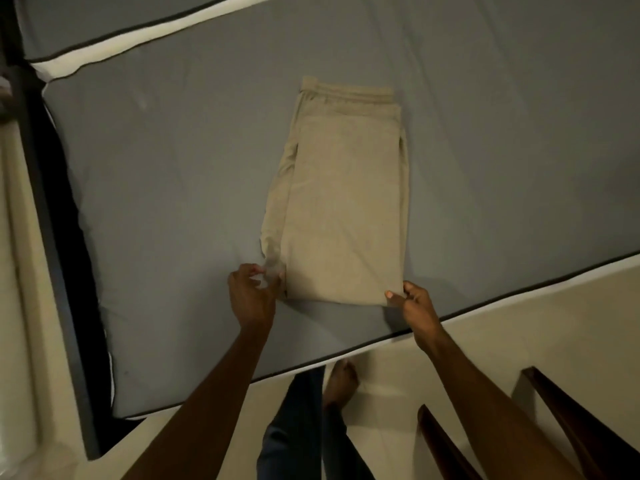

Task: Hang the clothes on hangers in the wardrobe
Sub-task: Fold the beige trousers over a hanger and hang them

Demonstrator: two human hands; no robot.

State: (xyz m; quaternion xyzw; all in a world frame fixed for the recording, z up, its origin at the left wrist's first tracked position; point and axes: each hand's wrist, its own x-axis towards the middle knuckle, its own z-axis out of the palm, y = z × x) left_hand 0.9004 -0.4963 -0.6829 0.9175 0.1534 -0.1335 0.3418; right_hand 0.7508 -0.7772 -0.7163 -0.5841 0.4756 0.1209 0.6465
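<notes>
We look down from the head camera on folded beige trousers (341, 199) lying flat on a grey mattress (173, 168). Their long axis runs away from us, the elastic waistband (348, 91) at the far end and the folded edge at the near end, close to the mattress's near border. The cloth lies in 2 layers at least, with a narrower strip showing along the trousers' left side.

Our left hand (251, 294) pinches the trousers' near left corner, fingers curled round a small gather of cloth. Our right hand (410, 301) pinches the near right corner, thumb on top and fingers tucked under the fold. Both forearms reach in from below the trousers.

Open grey mattress surrounds the trousers on the left, the right and beyond the waistband, with the widest free stretches to the left and right. Just a narrow band of mattress separates the folded edge from the dark piping (346, 351) and white border that mark the near edge. A second piped white border (138, 39) runs beyond the waistband, well apart from it.

Nearer to us than the trousers, past the mattress edge, we see pale floor (485, 323), a bare foot (341, 382) and a dark trouser leg (294, 427). To the right of the foot stand 2 dark wooden pieces (581, 424), what they belong to we cannot tell.
</notes>
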